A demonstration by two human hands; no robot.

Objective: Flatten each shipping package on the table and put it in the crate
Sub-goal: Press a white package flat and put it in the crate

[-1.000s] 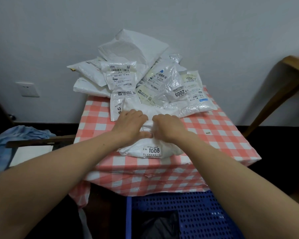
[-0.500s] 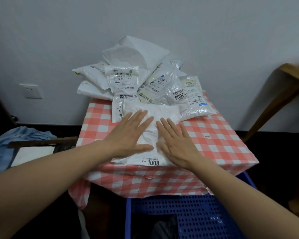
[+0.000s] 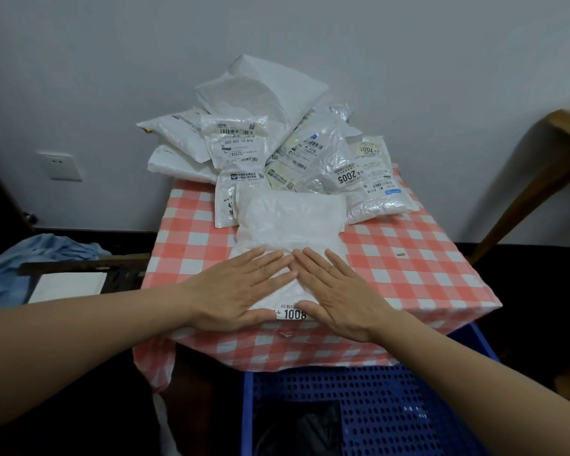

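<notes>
Both hands, the left hand [image 3: 241, 291] and the right hand [image 3: 338, 296], have slid back toward the near desk [image 3: 408, 271] edge and lie open, flat on the white package [image 3: 290, 225], gripping nothing. It looks nearly flattened; the blue crate [image 3: 375, 406] waits just below them.

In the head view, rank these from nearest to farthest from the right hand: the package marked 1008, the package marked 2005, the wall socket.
From the right hand:
1. Package marked 1008: directly under the palm, at the table's front edge.
2. Package marked 2005: in the pile behind, toward the back of the table.
3. Wall socket: far left, on the wall beyond the table.
</notes>
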